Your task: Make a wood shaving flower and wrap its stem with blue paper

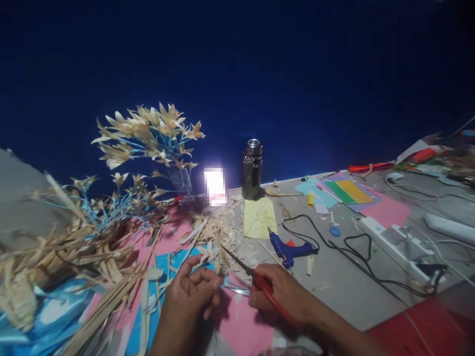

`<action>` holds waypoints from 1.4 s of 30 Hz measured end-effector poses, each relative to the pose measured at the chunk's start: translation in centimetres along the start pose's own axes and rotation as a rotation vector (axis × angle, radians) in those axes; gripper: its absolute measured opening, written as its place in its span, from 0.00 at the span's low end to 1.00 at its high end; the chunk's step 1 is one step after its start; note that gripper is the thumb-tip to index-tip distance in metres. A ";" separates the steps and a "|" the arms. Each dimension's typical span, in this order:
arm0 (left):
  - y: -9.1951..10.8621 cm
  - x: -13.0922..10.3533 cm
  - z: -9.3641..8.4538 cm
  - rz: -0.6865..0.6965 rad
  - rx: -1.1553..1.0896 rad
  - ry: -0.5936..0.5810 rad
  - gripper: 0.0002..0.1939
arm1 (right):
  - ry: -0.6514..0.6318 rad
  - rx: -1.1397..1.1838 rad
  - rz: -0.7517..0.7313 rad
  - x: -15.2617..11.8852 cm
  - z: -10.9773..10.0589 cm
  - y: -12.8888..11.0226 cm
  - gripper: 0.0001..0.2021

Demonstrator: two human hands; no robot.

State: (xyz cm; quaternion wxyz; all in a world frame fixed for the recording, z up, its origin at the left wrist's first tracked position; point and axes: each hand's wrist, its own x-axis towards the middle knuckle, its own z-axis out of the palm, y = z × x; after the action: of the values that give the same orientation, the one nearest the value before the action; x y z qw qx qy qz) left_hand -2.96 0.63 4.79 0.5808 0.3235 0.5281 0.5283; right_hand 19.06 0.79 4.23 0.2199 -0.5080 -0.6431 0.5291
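The right hand [282,291] grips red-handled scissors [256,279], blades open, their long axis pointing far-left. The left hand [193,291] pinches a pale straw flower [217,257] at the blade tips, above pink paper [241,326] on the near counter [334,282].

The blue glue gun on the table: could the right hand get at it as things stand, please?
Probably yes: the glue gun lies just beyond the right hand with bare table between, though that hand is gripping red-handled scissors.

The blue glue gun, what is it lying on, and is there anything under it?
The blue glue gun lies on the grey table, beside a yellow sheet. A bit of red shows behind it. Its black cord trails right. Whatever lies directly beneath is covered.
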 end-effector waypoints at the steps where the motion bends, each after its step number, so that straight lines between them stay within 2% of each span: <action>1: 0.0 0.0 -0.1 0.004 0.003 -0.004 0.41 | 0.011 -0.009 -0.030 0.0 0.2 0.2 0.17; 6: 0.3 -0.4 -0.5 -0.016 0.019 -0.024 0.41 | 0.067 -0.048 -0.103 -0.3 1.1 0.7 0.20; 9: 0.0 -0.6 -0.8 -0.015 0.011 -0.025 0.41 | 0.101 -0.071 -0.081 -0.5 1.8 0.6 0.20; 13: -0.7 -0.5 -1.4 -0.010 -0.005 -0.002 0.42 | 0.082 -0.059 -0.031 -1.1 2.3 0.4 0.19; 15: -0.6 -0.5 -1.7 -0.020 -0.002 0.014 0.42 | 0.101 -0.114 0.007 -1.6 1.7 0.3 0.18; 18: 0.0 -0.6 -2.1 -0.038 -0.003 0.067 0.43 | 0.220 -0.252 0.118 -3.0 -0.9 0.8 0.14; 21: 0.4 -0.6 -2.4 -0.037 -0.027 0.096 0.43 | 0.413 -0.413 0.192 -5.2 -4.7 3.6 0.10; 24: 0.0 -0.2 -2.6 -0.049 -0.085 0.092 0.39 | 0.628 -0.458 0.232 -7.7 -8.4 8.3 0.16; 26: -0.4 0.3 -2.4 -0.069 -0.142 0.083 0.36 | 0.768 -0.517 0.339 -9.2 -10.1 11.5 0.21; 27: -0.6 0.6 -2.3 -0.076 -0.173 0.078 0.35 | 0.802 -0.560 0.402 -9.9 -10.7 12.9 0.22; 29: -0.8 1.1 -1.7 -0.087 -0.224 0.075 0.34 | 0.780 -0.615 0.451 -10.8 -11.3 15.1 0.22; 32: -0.5 1.9 -0.7 -0.110 -0.286 0.090 0.29 | 0.803 -0.658 0.400 -11.5 -11.4 16.6 0.23; 35: -0.2 2.5 0.2 -0.146 -0.345 0.052 0.25 | 0.861 -0.683 0.331 -11.4 -10.9 15.8 0.23; 37: -0.2 2.5 0.8 -0.163 -0.356 0.023 0.25 | 0.916 -0.667 0.253 -10.7 -10.0 13.6 0.20; 39: -0.3 2.4 1.4 -0.167 -0.356 0.005 0.26 | 1.021 -0.547 0.102 -9.2 -8.3 10.2 0.19; 40: -0.4 2.3 1.7 -0.167 -0.359 -0.006 0.26 | 1.004 -0.419 0.049 -8.1 -7.2 8.2 0.18; 42: -0.6 1.9 2.4 -0.173 -0.368 -0.039 0.27 | 0.815 -0.085 0.011 -5.4 -4.5 4.2 0.16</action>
State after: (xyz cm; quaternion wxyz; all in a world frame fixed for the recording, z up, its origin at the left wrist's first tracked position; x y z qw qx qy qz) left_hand -0.72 2.73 4.24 0.6835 0.1756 0.4370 0.5577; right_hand 26.59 -2.25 3.37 0.4327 -0.6879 -0.5221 0.2587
